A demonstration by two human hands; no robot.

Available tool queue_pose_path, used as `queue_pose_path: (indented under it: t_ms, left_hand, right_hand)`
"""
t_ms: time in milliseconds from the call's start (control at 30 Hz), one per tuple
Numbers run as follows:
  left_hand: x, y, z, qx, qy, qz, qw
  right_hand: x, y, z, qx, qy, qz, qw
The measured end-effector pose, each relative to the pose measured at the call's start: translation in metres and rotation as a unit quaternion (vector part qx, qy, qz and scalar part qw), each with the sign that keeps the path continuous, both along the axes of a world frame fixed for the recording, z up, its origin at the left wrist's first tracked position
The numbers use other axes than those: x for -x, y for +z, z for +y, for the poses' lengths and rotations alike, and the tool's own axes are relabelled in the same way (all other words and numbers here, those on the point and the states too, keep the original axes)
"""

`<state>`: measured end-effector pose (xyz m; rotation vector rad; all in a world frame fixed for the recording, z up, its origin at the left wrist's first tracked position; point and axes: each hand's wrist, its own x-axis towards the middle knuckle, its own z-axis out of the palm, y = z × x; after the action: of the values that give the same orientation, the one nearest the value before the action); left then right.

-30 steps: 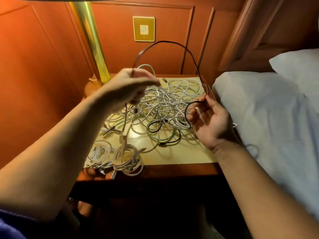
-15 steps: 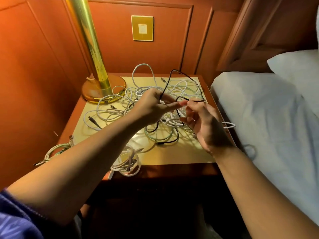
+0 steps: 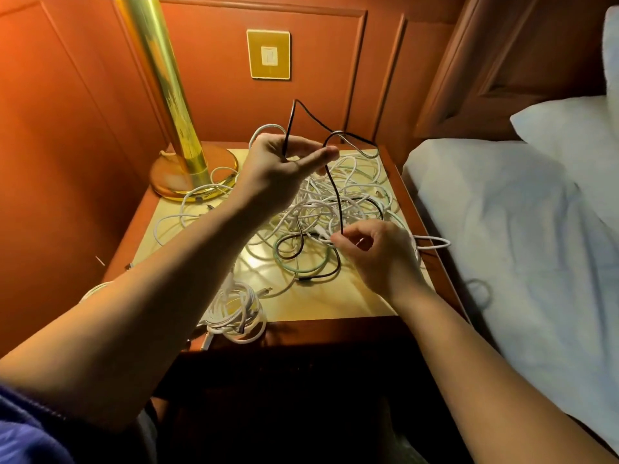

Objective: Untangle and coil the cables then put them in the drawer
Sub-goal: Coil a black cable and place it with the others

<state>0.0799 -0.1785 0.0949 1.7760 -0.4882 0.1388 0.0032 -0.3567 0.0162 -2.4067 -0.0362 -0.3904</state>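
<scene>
Looks like the coiling step: thin black cable [image 3: 336, 195] being looped off the tangled pile of white cables [image 3: 335, 202] on the yellow-topped wooden nightstand [image 3: 321, 303]. Left hand [image 3: 284, 165] is raised w/ fingers curled round the cable's upper loops; right hand [image 3: 375, 252], lower, pinches the hanging run. Next, prob.: feed another loop up w/o snagging. One white coiled bundle [image 3: 234, 313] sits at the front edge. Drawer not visible.

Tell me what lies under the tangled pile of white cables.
Under the tangled white cable pile shows the glossy yellow nightstand top, plus a pale green cable loop and black cable at its front edge. Anything beneath the dense middle is covered.
</scene>
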Motion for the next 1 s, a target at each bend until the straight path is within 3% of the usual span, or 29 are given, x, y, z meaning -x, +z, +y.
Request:
queue_pose_path:
  t_ms: [133,333,433,700,900,1000]
  left_hand:
    - [0.007,0.002,-0.001,0.015,-0.02,-0.009,1.0]
    - [0.005,-0.011,-0.005,-0.154,-0.081,0.061,0.983]
    - [0.008,-0.026,-0.014,-0.184,-0.095,0.09,0.974]
    - [0.011,-0.027,-0.018,-0.158,-0.077,0.072,0.982]
    - [0.009,-0.014,-0.015,-0.107,-0.065,0.002,0.992]
    - [0.007,-0.004,-0.012,-0.007,-0.048,-0.004,0.999]
  right_hand:
    - [0.0,0.0,0.002,-0.084,0.011,0.006,0.996]
    - [-0.002,0.0,0.0,-0.18,0.011,0.018,0.983]
    - [-0.002,-0.003,0.003,-0.177,0.017,0.011,0.984]
    - [-0.001,-0.003,0.0,-0.182,0.011,0.034,0.983]
    - [-0.002,0.001,-0.006,-0.036,0.023,-0.009,0.999]
    - [-0.001,-0.004,-0.006,0.0,0.032,-0.017,0.999]
